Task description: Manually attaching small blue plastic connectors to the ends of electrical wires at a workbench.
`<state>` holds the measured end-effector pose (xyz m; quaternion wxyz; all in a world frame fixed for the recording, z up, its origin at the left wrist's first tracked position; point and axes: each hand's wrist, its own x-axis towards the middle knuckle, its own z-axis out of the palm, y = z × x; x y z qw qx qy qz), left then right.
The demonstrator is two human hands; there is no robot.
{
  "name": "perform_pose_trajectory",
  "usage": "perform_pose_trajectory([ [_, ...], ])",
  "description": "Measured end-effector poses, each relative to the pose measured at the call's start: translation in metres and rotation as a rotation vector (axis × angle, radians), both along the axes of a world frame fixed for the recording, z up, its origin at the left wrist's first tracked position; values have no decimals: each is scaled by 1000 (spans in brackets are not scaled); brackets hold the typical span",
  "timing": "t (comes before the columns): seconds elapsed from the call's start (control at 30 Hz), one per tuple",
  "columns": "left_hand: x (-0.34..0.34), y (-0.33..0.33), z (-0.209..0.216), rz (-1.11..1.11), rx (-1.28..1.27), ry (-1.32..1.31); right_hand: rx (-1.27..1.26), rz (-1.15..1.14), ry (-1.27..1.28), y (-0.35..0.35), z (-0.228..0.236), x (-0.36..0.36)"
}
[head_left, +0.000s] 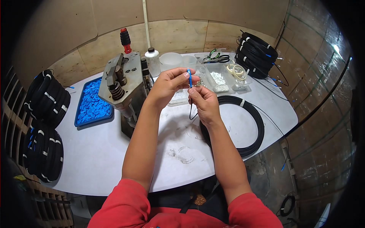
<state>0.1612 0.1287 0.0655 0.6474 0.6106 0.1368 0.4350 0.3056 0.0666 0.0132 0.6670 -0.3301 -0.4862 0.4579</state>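
Observation:
Above the middle of the table, both of my hands hold a slim blue cable connector (pixel 190 80) nearly upright. My left hand (pixel 169 84) pinches its upper part between thumb and fingers. Just below, my right hand (pixel 206 103) is closed around its lower end, where a thin black cable (pixel 191 111) comes out and hangs in a loop. The cable's far run passes behind my right hand. Beside my right forearm lies a large round coil of black cable (pixel 259 131) bound with white tape.
To the left stand a metal bench press (pixel 131 78) and a blue tray (pixel 95 123) full of small blue connector housings (pixel 93 100). Black cable coils are stacked at the left (pixel 47 97) and far right (pixel 256 53). Behind my hands are a white bottle (pixel 152 62), clear bins and black-handled scissors (pixel 220 59).

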Motion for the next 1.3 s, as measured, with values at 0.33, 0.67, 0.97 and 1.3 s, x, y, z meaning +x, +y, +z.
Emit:
perform_pose_trajectory([
  [0.33, 1, -2, 1, -8, -35, 0, -3, 2, -7, 1, -1, 2],
  [0.67, -1, -2, 1, -8, -29, 19, 6, 13, -11, 1, -4, 4],
  [0.97, -1, 2, -1, -23, -49, 17, -17, -15, -16, 2, -1, -1],
  [1.3, 2, 0, 0, -21, -55, 14, -20, -16, -20, 1, -1, 2],
])
